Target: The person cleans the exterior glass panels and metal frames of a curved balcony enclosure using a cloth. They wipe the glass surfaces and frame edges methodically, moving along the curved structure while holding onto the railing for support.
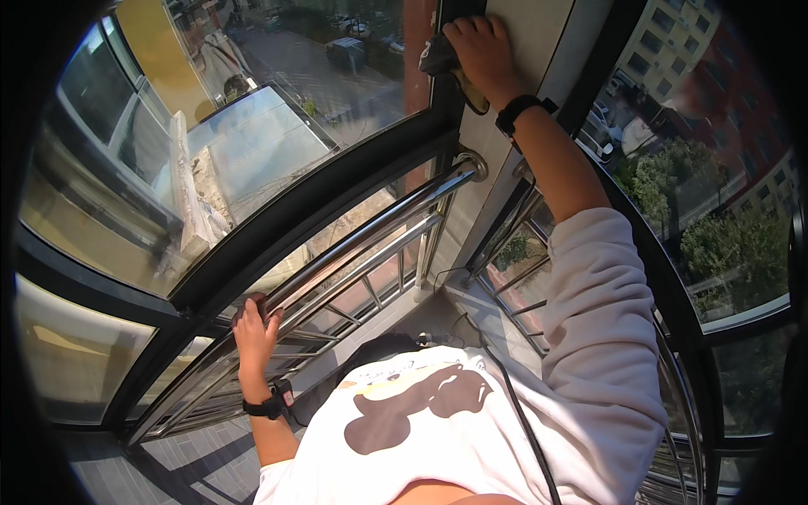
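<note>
My right hand (483,53) is raised to the window corner, its fingers closed over a bunched dark cloth (437,58). The cloth lies against the black window frame (456,104) beside the pale corner pillar (530,38). A yellowish piece with a dark rim (472,93) shows below that palm; whether it belongs to the cloth I cannot tell. Lower on the left, my left hand (255,331) is wrapped around the polished metal handrail (353,246). Part of its fingers is hidden behind the rail.
Metal bars (372,290) run below the handrail along the glass. A round flange (475,165) fixes the rail to the pillar. Black cable (517,404) hangs down my front. Grey floor tiles (189,464) show lower left. Outside, a glass-topped roof (259,145) lies below.
</note>
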Tool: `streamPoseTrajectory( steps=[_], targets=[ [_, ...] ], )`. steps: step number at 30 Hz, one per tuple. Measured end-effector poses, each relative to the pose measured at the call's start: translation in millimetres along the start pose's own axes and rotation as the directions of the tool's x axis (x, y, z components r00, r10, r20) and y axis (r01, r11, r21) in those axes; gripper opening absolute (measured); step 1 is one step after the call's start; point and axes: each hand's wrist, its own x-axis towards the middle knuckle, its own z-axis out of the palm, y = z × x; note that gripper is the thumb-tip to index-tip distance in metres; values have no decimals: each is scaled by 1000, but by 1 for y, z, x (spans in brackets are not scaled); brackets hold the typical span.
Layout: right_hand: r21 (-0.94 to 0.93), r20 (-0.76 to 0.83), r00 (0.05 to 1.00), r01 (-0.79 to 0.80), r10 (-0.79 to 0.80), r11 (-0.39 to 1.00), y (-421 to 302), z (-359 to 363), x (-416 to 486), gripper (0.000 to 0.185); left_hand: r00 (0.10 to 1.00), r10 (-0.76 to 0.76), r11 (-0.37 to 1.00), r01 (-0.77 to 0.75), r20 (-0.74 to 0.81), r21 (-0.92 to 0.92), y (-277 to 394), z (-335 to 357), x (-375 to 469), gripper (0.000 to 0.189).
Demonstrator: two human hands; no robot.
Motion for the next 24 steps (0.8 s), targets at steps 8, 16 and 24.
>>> streamPoseTrajectory(
  steps=[8,16,24],
  targets=[
    [-52,143,989,-23,31,998,-36,39,-35,20,999,-28,998,29,16,-47,5,-2,-1,51],
    [36,247,968,27,-36,999,-78,63,-111,4,1000,0,999,-1,-14,-42,9,-6,1,49],
    [290,573,814,-308,93,906,-102,52,-123,12,997,42,999,-44,-58,-30,7,-4,0,48]
  ],
)
